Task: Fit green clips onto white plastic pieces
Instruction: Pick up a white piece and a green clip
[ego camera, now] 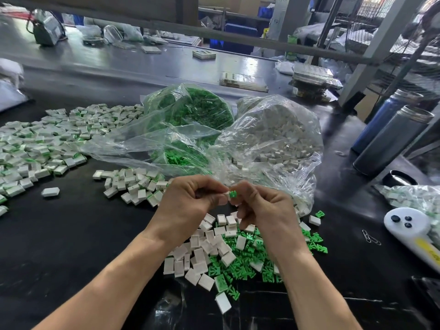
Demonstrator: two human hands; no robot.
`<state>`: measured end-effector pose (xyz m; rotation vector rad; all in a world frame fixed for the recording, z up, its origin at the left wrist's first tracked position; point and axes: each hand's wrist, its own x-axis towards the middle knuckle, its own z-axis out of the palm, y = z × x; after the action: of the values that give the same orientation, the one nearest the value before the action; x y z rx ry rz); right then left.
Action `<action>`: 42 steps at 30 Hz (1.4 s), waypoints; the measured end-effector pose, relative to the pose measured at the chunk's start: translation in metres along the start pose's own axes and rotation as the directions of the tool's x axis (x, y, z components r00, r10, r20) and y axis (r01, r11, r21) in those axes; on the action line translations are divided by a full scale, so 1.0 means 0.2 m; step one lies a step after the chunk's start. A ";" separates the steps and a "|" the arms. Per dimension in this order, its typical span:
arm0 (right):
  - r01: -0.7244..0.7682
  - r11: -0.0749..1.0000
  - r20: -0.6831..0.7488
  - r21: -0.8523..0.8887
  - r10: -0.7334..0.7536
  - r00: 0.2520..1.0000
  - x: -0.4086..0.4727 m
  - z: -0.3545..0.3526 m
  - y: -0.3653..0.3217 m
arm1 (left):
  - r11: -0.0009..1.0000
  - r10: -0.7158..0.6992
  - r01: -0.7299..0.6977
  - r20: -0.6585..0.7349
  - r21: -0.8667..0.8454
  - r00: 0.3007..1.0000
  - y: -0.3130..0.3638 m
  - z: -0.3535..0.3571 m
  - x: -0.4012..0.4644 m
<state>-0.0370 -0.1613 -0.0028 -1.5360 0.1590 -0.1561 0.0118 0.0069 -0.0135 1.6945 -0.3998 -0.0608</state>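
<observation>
Two hands: left hand (188, 198) pinches one white piece (225, 196), right hand (259, 206) pinches one green clip (232, 194) (bright, notched). Two bags; loose parts uncountable.

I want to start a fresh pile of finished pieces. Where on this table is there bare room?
Bare black table lies near-left, bordered by the big assembled pile, the small white cluster and the left forearm. It is crowded under both hands, where loose white pieces and green clips mix, and behind them where the two bags sit.
</observation>
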 end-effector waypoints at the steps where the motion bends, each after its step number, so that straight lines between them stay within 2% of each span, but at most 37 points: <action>1: -0.021 1.000 -0.012 0.008 0.021 1.000 0.00 0.01 0.00 | 1.000 -0.003 0.003 -0.008 0.001 1.000 0.00 0.01 0.00; 4: -0.122 0.991 -0.001 0.061 0.122 0.993 0.00 0.06 0.03 | 1.000 -0.004 0.003 -0.017 -0.020 1.000 0.00 0.04 0.00; 6: -0.169 0.985 0.008 0.032 0.169 0.986 0.00 0.09 0.05 | 1.000 0.005 -0.005 0.015 -0.004 1.000 0.01 0.05 -0.01; 8: -0.200 0.980 -0.022 0.005 0.200 0.980 0.00 0.11 0.05 | 0.998 -0.003 0.007 0.064 -0.059 0.998 0.02 0.07 -0.02; 10: -0.217 0.976 -0.043 0.033 0.219 0.975 0.00 0.13 0.04 | 0.996 -0.012 0.019 0.087 -0.082 0.996 0.03 0.08 -0.03; 16: -0.072 0.987 -0.066 0.144 0.082 0.994 0.00 0.15 0.04 | 0.988 -0.020 0.028 0.053 -0.153 0.998 0.05 0.12 -0.04; 20: -0.020 0.995 -0.137 0.096 0.033 0.990 0.02 0.17 0.07 | 0.979 -0.008 0.017 0.046 -0.206 0.999 0.06 0.13 -0.05; 24: 0.039 0.996 -0.144 0.081 -0.027 0.989 0.00 0.18 0.07 | 0.969 -0.010 0.019 0.037 -0.246 0.999 0.06 0.13 -0.06; 33: 0.042 0.983 -0.166 0.177 -0.012 0.986 0.00 0.20 0.07 | 0.975 0.024 -0.016 0.034 -0.223 0.999 0.05 0.13 -0.06; 42: 0.029 0.937 -0.087 0.349 0.001 0.996 0.01 0.19 0.07 | 0.978 0.017 -0.007 0.046 -0.208 0.999 0.05 0.15 -0.06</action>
<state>-0.0282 -0.1247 -0.0152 -1.1750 0.1787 -0.2490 -0.0098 -0.0186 -0.0113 1.4861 -0.4243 -0.1296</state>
